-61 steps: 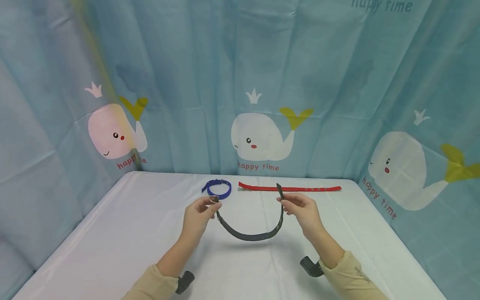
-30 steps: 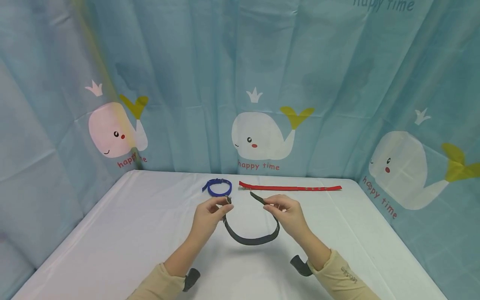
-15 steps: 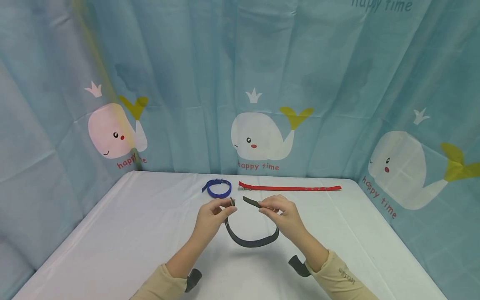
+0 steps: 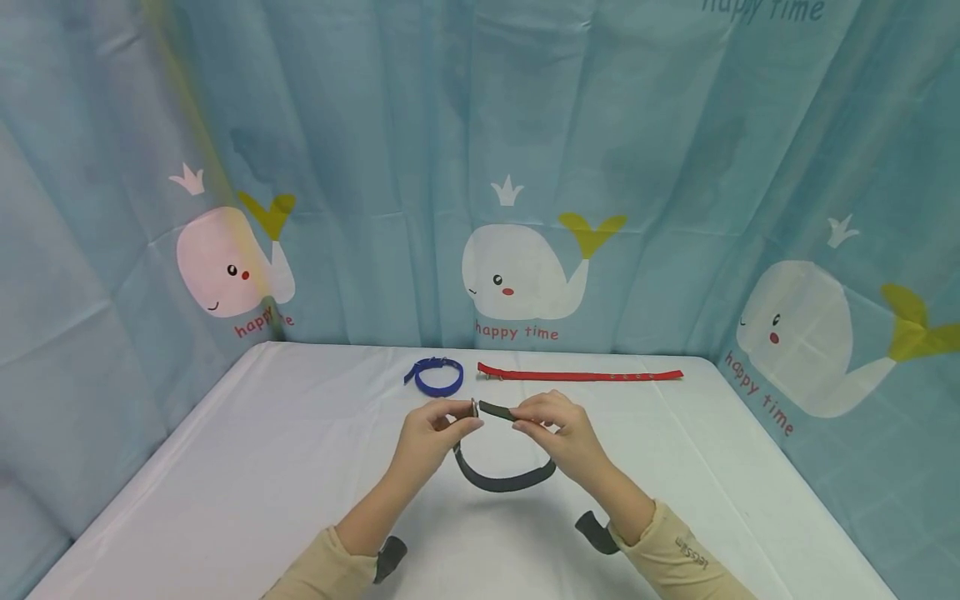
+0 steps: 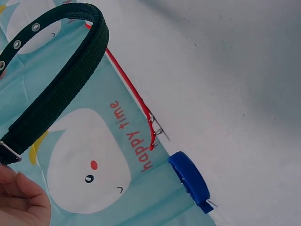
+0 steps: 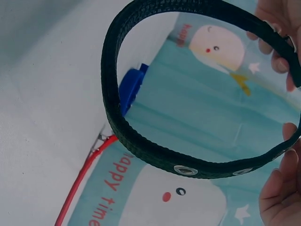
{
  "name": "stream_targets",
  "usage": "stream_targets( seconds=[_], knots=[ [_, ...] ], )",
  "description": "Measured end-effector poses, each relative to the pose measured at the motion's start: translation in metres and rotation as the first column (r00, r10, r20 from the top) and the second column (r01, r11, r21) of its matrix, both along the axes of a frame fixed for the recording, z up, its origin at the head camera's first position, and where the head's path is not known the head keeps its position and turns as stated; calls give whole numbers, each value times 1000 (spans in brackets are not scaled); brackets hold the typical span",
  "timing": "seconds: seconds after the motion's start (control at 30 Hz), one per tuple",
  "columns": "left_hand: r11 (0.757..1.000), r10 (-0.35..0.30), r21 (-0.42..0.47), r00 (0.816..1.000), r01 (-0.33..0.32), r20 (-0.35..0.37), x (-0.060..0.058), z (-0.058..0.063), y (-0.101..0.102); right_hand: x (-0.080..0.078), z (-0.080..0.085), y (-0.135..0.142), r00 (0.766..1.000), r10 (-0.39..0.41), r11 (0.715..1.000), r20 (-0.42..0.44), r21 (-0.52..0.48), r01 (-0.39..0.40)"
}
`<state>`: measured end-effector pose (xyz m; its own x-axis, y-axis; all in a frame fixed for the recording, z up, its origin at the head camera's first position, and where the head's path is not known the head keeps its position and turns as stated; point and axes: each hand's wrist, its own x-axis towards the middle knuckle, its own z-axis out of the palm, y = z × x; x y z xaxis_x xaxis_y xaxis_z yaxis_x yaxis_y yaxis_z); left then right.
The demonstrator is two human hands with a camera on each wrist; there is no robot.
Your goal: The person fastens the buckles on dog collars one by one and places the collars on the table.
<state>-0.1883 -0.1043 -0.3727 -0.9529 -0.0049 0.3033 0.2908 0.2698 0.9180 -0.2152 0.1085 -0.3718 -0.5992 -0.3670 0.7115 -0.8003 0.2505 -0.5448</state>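
A dark green collar (image 4: 504, 483) with metal eyelets hangs in a loop above the table, held between both hands. My left hand (image 4: 429, 435) pinches its buckle end, where a metal buckle (image 4: 475, 407) stands up at the fingertips. The thumb and fingers of my right hand (image 4: 561, 429) pinch the strap a little behind its free tip (image 4: 493, 410), which points at the buckle, very close to it. Whether tip and buckle touch, I cannot tell. The right wrist view shows the eyelets (image 6: 186, 170) along the strap near the right hand (image 6: 281, 188).
On the white table (image 4: 285, 467), toward the back edge, lie a blue collar (image 4: 439, 389) fastened in a ring and a red collar (image 4: 577, 377) stretched out straight. A light blue curtain (image 4: 360, 275) with whale prints stands behind. Dark wrist-camera parts (image 4: 597, 533) show below the sleeves.
Both hands have come closer together, narrowing the loop. The strap's free tip has swung from pointing up to pointing left and now lies right by the buckle. The blue and red collars are unmoved.
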Motion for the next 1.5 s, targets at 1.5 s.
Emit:
stream_targets(
  seconds=[1.5],
  knots=[
    [991, -52, 128, 996, 43, 71, 3, 2, 10, 1, -13, 13, 997, -42, 999, 61, -4, 42]
  ],
)
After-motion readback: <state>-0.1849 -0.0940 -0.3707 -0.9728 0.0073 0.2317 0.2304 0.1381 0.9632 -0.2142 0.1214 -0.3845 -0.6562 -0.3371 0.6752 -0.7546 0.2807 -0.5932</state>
